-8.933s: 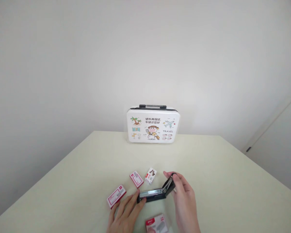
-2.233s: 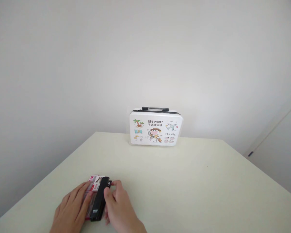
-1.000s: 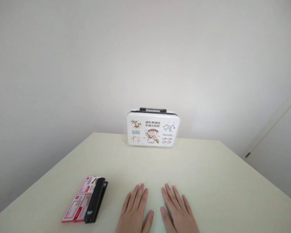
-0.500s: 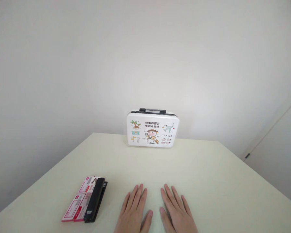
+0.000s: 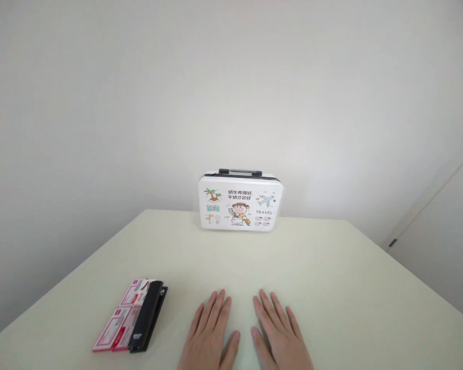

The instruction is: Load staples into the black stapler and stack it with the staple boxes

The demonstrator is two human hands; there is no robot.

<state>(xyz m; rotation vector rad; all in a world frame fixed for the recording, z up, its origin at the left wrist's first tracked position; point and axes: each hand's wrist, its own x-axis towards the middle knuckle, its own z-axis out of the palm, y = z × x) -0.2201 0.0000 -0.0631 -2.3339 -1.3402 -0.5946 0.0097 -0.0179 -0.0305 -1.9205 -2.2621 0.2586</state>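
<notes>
**Both hands flat, stapler parked beside the boxes**

The left hand (image 5: 210, 336) and right hand (image 5: 280, 336) lie palm-down on the table (image 5: 332, 277), side by side with a narrow strip of bare surface between the thumbs. The fingers are spread and straight, so both hands are empty and touch nothing but the tabletop. Such a flat, symmetrical pose reads as a resting posture, not a reach

The nearest thing is the stapler (image 5: 148, 321), which lies to the left of the left hand, near but apart from it, and well apart from the right hand. It is black, long and slim, lies closed on the table, and runs away from the person at a slight slant, its near end bearing a small pale mark. Pressed against its far side from the hands are the boxes (image 5: 125, 318), red-and-white staple packets laid flat in a row along the stapler's length, touching it or very nearly so. Lined up this closely, the group looks deliberately tidied to one side, which leaves the space ahead of the palms bare

Far beyond the fingertips, at the back edge of the table by the wall, a white case (image 5: 239, 201) stands upright with its dark handle on top and cartoon travel prints facing the person
</notes>
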